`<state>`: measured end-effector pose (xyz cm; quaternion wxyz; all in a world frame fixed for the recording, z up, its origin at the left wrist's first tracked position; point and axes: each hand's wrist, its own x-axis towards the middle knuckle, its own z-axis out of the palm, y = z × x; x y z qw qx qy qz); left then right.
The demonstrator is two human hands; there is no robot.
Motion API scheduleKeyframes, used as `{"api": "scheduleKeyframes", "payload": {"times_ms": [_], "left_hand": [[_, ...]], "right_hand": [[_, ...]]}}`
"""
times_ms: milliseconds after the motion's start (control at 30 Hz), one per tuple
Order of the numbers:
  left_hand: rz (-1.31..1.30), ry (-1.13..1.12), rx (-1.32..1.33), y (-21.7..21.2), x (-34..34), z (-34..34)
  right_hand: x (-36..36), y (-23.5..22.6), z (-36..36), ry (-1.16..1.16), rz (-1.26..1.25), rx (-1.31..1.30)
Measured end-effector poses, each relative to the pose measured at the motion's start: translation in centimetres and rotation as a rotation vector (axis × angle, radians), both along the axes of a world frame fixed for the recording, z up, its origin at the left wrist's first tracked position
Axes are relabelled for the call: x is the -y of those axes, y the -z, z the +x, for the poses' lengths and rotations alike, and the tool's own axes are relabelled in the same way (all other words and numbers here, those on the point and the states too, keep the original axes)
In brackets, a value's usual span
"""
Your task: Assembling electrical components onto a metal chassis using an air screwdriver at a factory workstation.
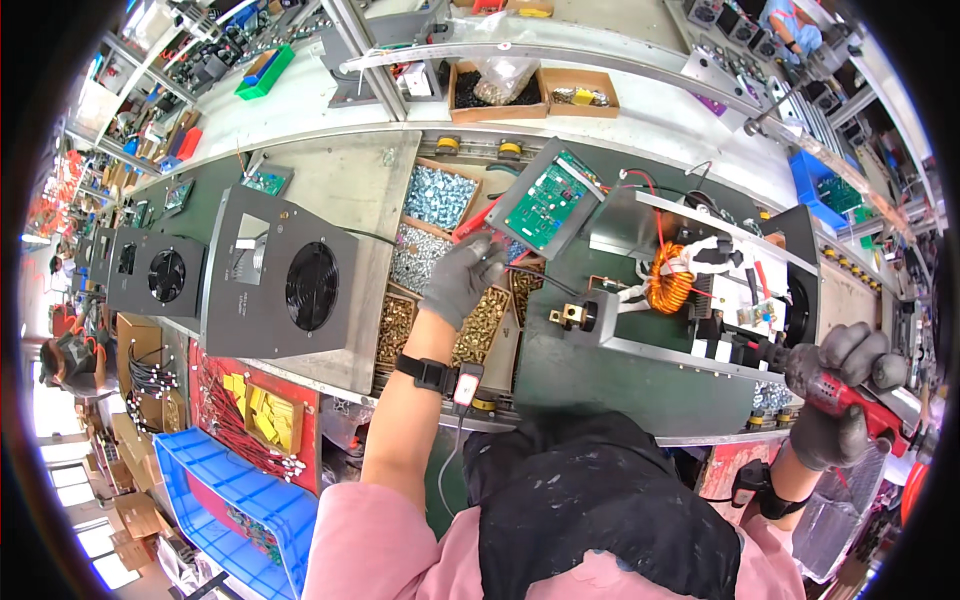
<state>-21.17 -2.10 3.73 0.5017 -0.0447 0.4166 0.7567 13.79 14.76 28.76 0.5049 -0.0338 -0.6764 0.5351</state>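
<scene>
My left hand [462, 280], in a grey glove, hovers over the small-parts bins with its fingertips drawn together. What the fingers hold, if anything, is too small to make out. Brass fasteners [480, 332] fill the bin beneath it, and silver screws [412, 258] lie beside it. At the right, my gloved right hand [826, 436] is wrapped round a red and black power screwdriver [868, 408]. The tool's tip points left at the near side of an open metal chassis [665, 358]. Inside the chassis sits a copper-wound coil [670, 282]. A green circuit board [545, 205] stands tilted at its far left.
Grey housings with black fans [312, 287] stand on the left of the bench. A blue crate [270, 500] and yellow parts [272, 418] with red wires are at the lower left. Cardboard trays [580, 92] lie beyond a metal rail. Another person [790, 28] is at the far right.
</scene>
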Motion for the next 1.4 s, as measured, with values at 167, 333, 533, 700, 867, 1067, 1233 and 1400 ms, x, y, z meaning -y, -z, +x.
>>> {"api": "scheduleKeyframes", "payload": {"times_ms": [167, 333, 533, 700, 867, 1067, 1233, 1400], "left_hand": [[-0.306, 0.011, -0.380, -3.1, -1.6, -0.1], [-0.272, -0.047, -0.317, -5.4, -1.5, 1.1], [0.007, 0.100, -0.305, -13.1, -1.1, 9.9], [0.177, 0.398, -0.169, -16.8, -2.5, 17.3], [0.135, 0.403, -0.073, -16.3, -3.0, 19.8], [0.118, 0.327, -0.110, -16.0, -1.2, 20.3], [-0.014, 0.173, -0.158, -16.2, 2.2, 20.1], [-0.014, 0.060, -0.056, -17.1, 5.1, 18.8]], "right_hand": [[0.3, -0.6, -0.5, -0.091, 0.105, -0.081], [0.6, -1.0, 0.6, -0.131, 0.150, -0.118], [-0.1, -1.2, 0.8, -0.119, 0.154, -0.233], [1.2, -2.0, -0.2, -0.118, 0.050, -0.327], [2.6, -1.7, -1.5, -0.386, -0.045, -0.293], [3.0, -0.8, -2.7, -0.442, -0.043, -0.246], [5.0, 0.5, -5.4, -0.538, -0.141, -0.260], [6.6, 2.1, -8.1, -0.661, -0.098, -0.218]]}}
